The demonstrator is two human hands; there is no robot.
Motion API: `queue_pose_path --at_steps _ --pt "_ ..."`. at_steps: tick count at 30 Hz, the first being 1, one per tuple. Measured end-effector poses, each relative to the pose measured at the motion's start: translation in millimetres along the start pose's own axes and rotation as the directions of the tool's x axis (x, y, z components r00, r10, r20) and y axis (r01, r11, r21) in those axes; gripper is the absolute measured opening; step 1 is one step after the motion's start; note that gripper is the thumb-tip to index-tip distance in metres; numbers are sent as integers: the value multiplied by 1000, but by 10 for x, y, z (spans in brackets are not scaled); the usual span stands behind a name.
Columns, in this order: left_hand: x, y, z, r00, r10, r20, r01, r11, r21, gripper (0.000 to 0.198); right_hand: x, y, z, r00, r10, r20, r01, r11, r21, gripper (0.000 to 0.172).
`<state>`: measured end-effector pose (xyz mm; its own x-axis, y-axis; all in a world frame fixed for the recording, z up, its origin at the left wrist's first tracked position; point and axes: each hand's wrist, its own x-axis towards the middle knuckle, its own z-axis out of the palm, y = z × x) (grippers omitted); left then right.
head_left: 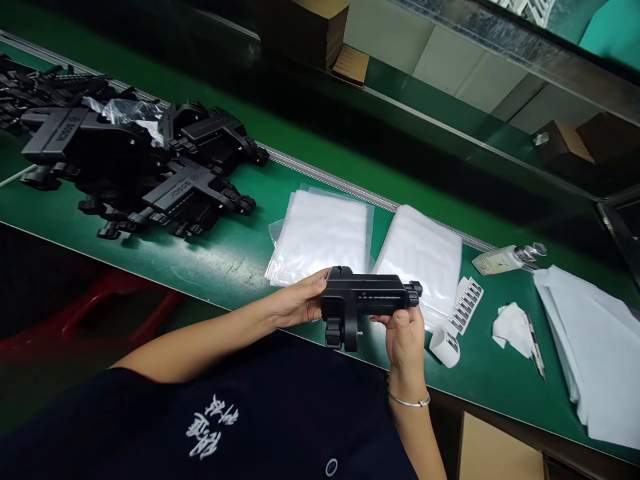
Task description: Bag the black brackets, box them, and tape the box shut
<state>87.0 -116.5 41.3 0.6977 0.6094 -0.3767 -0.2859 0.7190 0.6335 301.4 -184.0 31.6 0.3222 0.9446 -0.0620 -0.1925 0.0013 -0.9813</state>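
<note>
A black plastic clamp bracket (363,300) with knobs is held just above the near edge of the green table. My left hand (299,300) grips its left end, fingers wrapped round it. My right hand (405,337) holds it from below at the right, thumb up against the body; a thin bracelet is on that wrist. Two stacks of clear plastic bags (320,233) (425,257) lie flat right behind the bracket.
A pile of the same black brackets (135,167) fills the table's left. To the right lie a label roll (457,323), a small bottle (505,259), a crumpled tissue with a pen (520,330) and a stack of white sheets (595,353). Cardboard boxes (320,27) stand beyond the rail.
</note>
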Motion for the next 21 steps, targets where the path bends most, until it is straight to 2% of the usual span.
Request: queue_pose_path --at_steps 4,8,11,14,18,21 --pt "30 -30 -74 998 -44 -41 38 991 -126 63 4 -31 82 999 13 -48 -14 1000 -26 50" --pt "154 -17 -180 982 -163 -100 144 974 -175 46 -41 -105 210 998 -66 20 69 982 -177 45" --pt "289 -32 -255 952 -241 -187 203 958 -203 44 -93 -176 372 989 -101 106 137 888 -439 43" --pt "372 -72 -303 956 -232 -180 191 957 -219 42 -126 -234 539 970 -142 198 234 768 -596 43" --pt "377 -89 -307 967 -207 -151 171 960 -220 41 -145 -276 641 953 -172 248 292 732 -616 42" --pt "332 -21 -266 959 -180 -218 147 976 -161 41 -143 -280 515 940 -160 301 308 777 -549 50"
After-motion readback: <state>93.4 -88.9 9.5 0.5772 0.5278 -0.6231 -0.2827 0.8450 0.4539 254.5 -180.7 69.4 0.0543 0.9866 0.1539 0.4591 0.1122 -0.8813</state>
